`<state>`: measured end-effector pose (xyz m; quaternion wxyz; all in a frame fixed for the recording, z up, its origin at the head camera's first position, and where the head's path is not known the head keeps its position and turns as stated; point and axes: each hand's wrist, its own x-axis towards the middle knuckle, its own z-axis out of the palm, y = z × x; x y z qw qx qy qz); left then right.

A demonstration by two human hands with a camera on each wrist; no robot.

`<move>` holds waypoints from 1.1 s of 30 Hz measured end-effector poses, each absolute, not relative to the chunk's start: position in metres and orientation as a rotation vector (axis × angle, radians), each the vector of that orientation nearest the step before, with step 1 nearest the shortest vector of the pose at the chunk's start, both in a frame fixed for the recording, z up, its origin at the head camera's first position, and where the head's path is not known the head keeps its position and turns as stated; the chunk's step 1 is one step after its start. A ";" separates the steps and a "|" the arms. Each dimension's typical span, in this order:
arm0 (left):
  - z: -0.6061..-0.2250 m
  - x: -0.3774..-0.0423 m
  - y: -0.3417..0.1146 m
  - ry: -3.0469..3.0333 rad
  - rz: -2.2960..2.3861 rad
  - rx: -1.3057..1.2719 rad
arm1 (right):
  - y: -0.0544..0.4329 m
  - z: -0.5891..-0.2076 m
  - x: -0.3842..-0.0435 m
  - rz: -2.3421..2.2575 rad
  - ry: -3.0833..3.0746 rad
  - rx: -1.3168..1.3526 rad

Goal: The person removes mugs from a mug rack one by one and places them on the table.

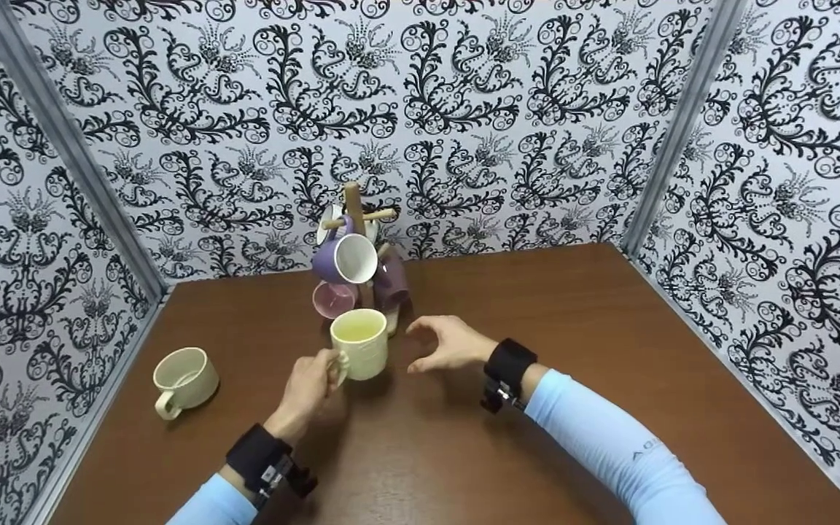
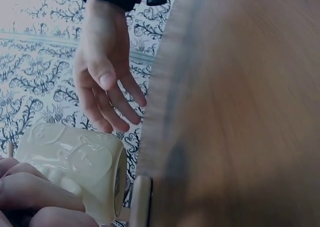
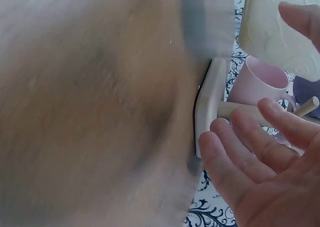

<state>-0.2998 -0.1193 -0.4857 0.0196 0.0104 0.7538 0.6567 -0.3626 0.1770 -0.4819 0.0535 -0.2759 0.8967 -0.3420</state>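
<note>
A pale yellow-green mug (image 1: pixel 366 351) is held upright above the table, in front of a wooden mug tree (image 1: pixel 352 195). My left hand (image 1: pixel 312 379) grips it by the handle; in the left wrist view its curled fingers (image 2: pixel 40 192) lie beside the mug's raised pattern (image 2: pixel 82 157). To the right of the mug, my right hand (image 1: pixel 453 343) is apart from it, thumb and fingers spread in a loose curve with nothing between them. The right wrist view shows that hand's fingers (image 3: pixel 260 149) relaxed near the stand's base (image 3: pixel 210 107).
On the mug tree hang a purple mug (image 1: pixel 343 259), a pink mug (image 1: pixel 334 299), a mauve mug (image 1: pixel 391 277) and a partly hidden white one. A second pale mug (image 1: pixel 187 378) stands on the brown table (image 1: pixel 537 306) at the left. Patterned walls (image 1: pixel 464 109) enclose the table.
</note>
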 end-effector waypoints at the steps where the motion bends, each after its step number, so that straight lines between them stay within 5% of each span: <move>1: -0.487 -0.299 -0.121 2.350 2.039 0.025 | 0.177 -0.482 -0.362 -1.022 2.735 -0.835; 33: -0.515 -0.307 -0.206 2.652 1.943 -0.385 | 0.197 -0.491 -0.361 -0.884 2.836 -0.902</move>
